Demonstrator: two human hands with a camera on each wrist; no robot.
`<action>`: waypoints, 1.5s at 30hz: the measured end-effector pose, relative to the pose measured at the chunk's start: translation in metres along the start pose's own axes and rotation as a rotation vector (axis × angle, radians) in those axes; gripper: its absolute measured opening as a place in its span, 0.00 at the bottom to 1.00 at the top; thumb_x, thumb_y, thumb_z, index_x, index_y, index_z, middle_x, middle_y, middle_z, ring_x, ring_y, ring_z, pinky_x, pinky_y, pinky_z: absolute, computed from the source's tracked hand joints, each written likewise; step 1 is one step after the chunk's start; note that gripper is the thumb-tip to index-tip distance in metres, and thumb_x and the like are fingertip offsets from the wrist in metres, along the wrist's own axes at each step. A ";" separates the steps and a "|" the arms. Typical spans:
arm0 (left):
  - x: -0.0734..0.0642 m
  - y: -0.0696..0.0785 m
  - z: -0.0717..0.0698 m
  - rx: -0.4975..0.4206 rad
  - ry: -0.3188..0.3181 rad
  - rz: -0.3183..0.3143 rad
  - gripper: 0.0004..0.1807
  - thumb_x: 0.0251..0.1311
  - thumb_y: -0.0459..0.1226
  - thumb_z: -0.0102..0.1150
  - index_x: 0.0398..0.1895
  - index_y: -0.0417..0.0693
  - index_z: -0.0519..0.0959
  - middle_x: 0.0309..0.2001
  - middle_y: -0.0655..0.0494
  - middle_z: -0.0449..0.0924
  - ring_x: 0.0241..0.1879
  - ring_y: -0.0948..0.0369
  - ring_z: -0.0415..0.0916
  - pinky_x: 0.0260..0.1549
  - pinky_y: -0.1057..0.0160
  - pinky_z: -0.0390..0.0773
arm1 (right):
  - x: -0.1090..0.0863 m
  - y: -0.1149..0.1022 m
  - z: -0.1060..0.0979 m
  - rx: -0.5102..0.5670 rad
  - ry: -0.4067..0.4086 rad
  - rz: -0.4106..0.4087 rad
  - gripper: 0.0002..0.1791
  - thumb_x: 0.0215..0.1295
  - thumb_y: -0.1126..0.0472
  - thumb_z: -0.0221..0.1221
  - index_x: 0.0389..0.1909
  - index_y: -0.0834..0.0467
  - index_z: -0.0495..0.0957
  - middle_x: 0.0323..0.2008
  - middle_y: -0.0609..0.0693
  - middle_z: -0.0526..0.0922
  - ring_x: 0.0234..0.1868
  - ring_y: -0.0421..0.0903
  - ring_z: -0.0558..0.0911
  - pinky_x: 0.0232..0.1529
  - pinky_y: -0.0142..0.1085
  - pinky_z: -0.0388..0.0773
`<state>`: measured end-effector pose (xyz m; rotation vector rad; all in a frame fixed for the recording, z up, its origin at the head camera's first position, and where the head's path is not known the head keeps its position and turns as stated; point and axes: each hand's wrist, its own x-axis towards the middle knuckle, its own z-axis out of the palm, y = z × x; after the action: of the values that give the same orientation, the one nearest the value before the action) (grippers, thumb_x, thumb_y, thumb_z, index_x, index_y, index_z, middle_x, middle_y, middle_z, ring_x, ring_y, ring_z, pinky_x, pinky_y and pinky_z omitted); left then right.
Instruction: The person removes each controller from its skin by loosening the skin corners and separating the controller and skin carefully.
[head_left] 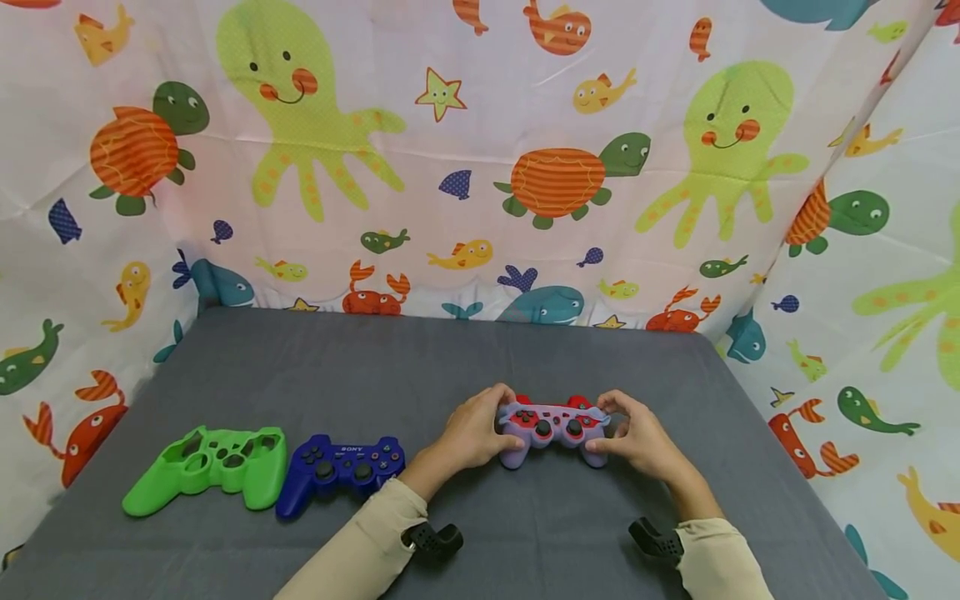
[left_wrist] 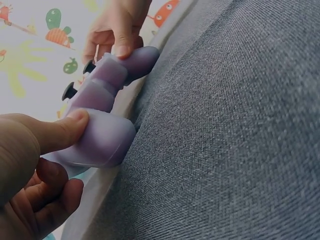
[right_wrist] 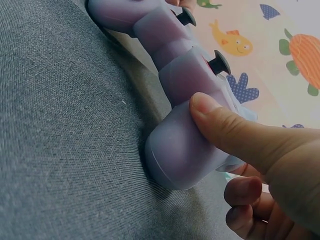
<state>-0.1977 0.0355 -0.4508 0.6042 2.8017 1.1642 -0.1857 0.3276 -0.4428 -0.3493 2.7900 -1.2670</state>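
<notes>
One red controller (head_left: 574, 427) is sitting inside a lilac silicone cover (head_left: 557, 435) and touching the grey desk (head_left: 435, 358). The left hand (head_left: 471, 431) is pinching its left end between thumb and fingers; the right hand (head_left: 647, 439) is pinching the right end likewise. Leftward, a blue Sony controller (head_left: 343, 472) and green cover (head_left: 213, 475) are lying side by side.

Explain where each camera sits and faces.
Head: on the head, facing forward and down at a lilac-covered red gamepad; left hand, right hand, beige fabric sleeves show.
Left wrist: worn there, facing the gamepad's left grip; both hands partly show.
Right wrist: worn there, facing its right grip; both hands partly show.
Wrist views share gamepad and grey woven cloth.
</notes>
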 end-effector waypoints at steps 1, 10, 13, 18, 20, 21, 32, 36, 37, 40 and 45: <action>0.000 0.001 0.000 0.010 0.002 0.000 0.27 0.50 0.47 0.79 0.50 0.56 0.74 0.48 0.58 0.80 0.44 0.59 0.76 0.41 0.56 0.74 | 0.000 0.000 0.000 -0.004 -0.005 0.003 0.29 0.50 0.60 0.77 0.49 0.61 0.73 0.34 0.57 0.76 0.14 0.36 0.63 0.18 0.31 0.64; -0.003 0.004 0.001 0.054 0.015 -0.002 0.23 0.49 0.46 0.80 0.41 0.59 0.74 0.38 0.63 0.76 0.35 0.63 0.72 0.32 0.61 0.69 | -0.002 -0.001 -0.001 -0.035 -0.029 0.033 0.26 0.50 0.58 0.78 0.44 0.59 0.73 0.16 0.45 0.61 0.13 0.36 0.60 0.16 0.31 0.60; -0.002 0.005 0.001 0.058 0.021 -0.002 0.23 0.48 0.46 0.80 0.40 0.60 0.74 0.37 0.63 0.76 0.33 0.63 0.72 0.31 0.62 0.68 | -0.002 -0.001 -0.001 -0.031 -0.023 0.026 0.25 0.50 0.59 0.78 0.43 0.59 0.74 0.16 0.45 0.62 0.13 0.36 0.60 0.17 0.31 0.60; -0.002 0.002 0.001 0.034 0.027 0.006 0.22 0.48 0.46 0.80 0.41 0.58 0.75 0.37 0.62 0.76 0.33 0.63 0.71 0.31 0.62 0.68 | 0.000 0.002 0.002 0.025 -0.014 -0.021 0.24 0.52 0.62 0.76 0.43 0.61 0.73 0.25 0.50 0.71 0.13 0.33 0.61 0.17 0.30 0.62; -0.001 0.000 0.001 0.016 0.022 0.002 0.23 0.49 0.46 0.79 0.42 0.57 0.75 0.38 0.61 0.76 0.34 0.63 0.71 0.32 0.62 0.68 | 0.001 0.003 0.004 0.066 -0.027 -0.045 0.25 0.54 0.64 0.75 0.47 0.63 0.71 0.35 0.56 0.74 0.14 0.34 0.63 0.19 0.30 0.65; -0.001 -0.001 0.000 0.009 0.019 -0.001 0.23 0.50 0.46 0.79 0.43 0.57 0.75 0.38 0.61 0.76 0.34 0.63 0.71 0.32 0.61 0.69 | 0.001 0.003 0.004 0.084 -0.037 -0.057 0.26 0.56 0.64 0.74 0.49 0.64 0.70 0.41 0.60 0.74 0.15 0.34 0.64 0.20 0.30 0.66; 0.000 -0.002 0.000 0.026 0.014 0.014 0.23 0.50 0.47 0.79 0.43 0.56 0.76 0.40 0.61 0.77 0.36 0.63 0.72 0.34 0.62 0.71 | 0.000 0.009 0.006 0.129 -0.077 -0.011 0.26 0.61 0.64 0.70 0.53 0.66 0.68 0.22 0.50 0.73 0.18 0.35 0.70 0.22 0.30 0.68; -0.001 -0.003 0.002 0.023 0.013 0.011 0.23 0.49 0.47 0.79 0.43 0.56 0.76 0.40 0.61 0.77 0.35 0.63 0.71 0.33 0.62 0.70 | -0.002 0.008 0.006 0.093 -0.065 0.011 0.23 0.59 0.62 0.72 0.49 0.64 0.71 0.16 0.44 0.66 0.15 0.35 0.65 0.19 0.30 0.65; -0.001 -0.003 0.003 0.021 0.013 0.010 0.23 0.49 0.47 0.79 0.44 0.56 0.76 0.40 0.61 0.76 0.35 0.63 0.71 0.33 0.62 0.70 | -0.002 0.007 0.005 0.076 -0.061 0.013 0.23 0.59 0.62 0.72 0.48 0.63 0.71 0.16 0.43 0.65 0.14 0.35 0.63 0.18 0.30 0.64; -0.001 -0.003 0.003 0.016 0.016 0.007 0.24 0.49 0.47 0.79 0.45 0.56 0.76 0.39 0.61 0.76 0.34 0.63 0.70 0.32 0.62 0.69 | -0.002 0.005 0.003 0.026 -0.045 0.006 0.23 0.57 0.60 0.74 0.46 0.61 0.73 0.15 0.43 0.61 0.13 0.35 0.60 0.17 0.30 0.61; 0.001 -0.002 0.002 0.017 0.021 0.003 0.24 0.50 0.47 0.79 0.45 0.56 0.76 0.38 0.61 0.76 0.34 0.63 0.70 0.32 0.62 0.69 | 0.000 0.006 0.001 -0.011 -0.035 -0.007 0.23 0.55 0.58 0.75 0.45 0.59 0.73 0.15 0.44 0.59 0.12 0.33 0.58 0.17 0.30 0.60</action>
<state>-0.1983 0.0362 -0.4534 0.6011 2.8322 1.1552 -0.1867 0.3307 -0.4479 -0.3788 2.7709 -1.2350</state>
